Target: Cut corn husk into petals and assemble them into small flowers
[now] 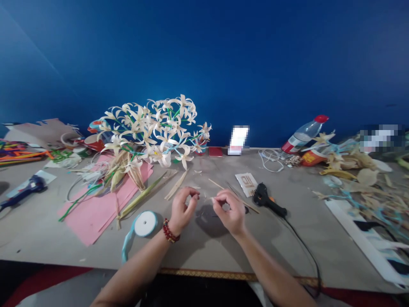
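Over the middle of the table, my left hand (184,209) has its fingers curled and the thumb drawn to them; what it holds, if anything, is too small to make out. A short gap away, my right hand (230,209) closes thumb and forefinger in a pinch, with a tiny pale bit at the tips that I cannot name. A thin wooden stick (254,208) lies behind the right hand. Left of my left wrist rests a roll of light-blue tape (145,223). The black glue gun (270,200) lies to the right, its nozzle by a small white card (246,184).
White husk-like flowers (166,132) stand at the back left, above pink paper sheets (92,217). At far left lies a blue tool (32,186). A bottle (302,134) leans at back right near dried husks (364,170). A power strip (358,243) is at right.
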Demonstrator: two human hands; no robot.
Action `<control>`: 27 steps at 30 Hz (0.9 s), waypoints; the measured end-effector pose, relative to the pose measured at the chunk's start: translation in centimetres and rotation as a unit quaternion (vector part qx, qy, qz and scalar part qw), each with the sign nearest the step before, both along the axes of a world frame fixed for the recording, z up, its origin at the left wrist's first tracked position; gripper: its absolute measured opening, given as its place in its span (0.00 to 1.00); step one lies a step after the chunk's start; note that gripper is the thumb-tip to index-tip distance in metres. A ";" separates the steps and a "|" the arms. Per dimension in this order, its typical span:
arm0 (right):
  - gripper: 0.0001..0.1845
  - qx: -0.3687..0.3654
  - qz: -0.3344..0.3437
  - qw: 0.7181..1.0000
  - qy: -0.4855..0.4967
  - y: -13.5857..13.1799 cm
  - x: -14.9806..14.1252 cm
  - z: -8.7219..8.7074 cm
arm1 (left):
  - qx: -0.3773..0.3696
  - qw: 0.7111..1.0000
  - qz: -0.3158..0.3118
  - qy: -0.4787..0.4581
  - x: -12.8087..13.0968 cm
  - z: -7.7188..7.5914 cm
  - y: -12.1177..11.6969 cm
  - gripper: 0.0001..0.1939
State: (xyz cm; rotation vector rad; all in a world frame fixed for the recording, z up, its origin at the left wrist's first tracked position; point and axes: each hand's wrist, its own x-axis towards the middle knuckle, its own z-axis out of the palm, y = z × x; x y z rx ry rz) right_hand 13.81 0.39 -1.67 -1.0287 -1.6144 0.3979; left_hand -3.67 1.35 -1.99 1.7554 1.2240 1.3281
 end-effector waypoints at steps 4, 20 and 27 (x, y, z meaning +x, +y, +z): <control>0.05 -0.003 0.025 1.000 -0.009 -0.2 -0.4 -0.4 | 0.002 0.998 -0.060 0.021 1.0 0.3 -0.6 0.04; 0.05 -0.006 0.015 1.000 0.018 -0.1 0.0 0.0 | -0.002 0.999 -0.052 -0.001 1.1 -0.5 -0.5 0.06; 0.05 -0.072 0.057 0.996 -0.010 0.0 -0.2 -0.4 | 0.084 0.992 -0.042 0.086 1.0 -0.2 -0.5 0.07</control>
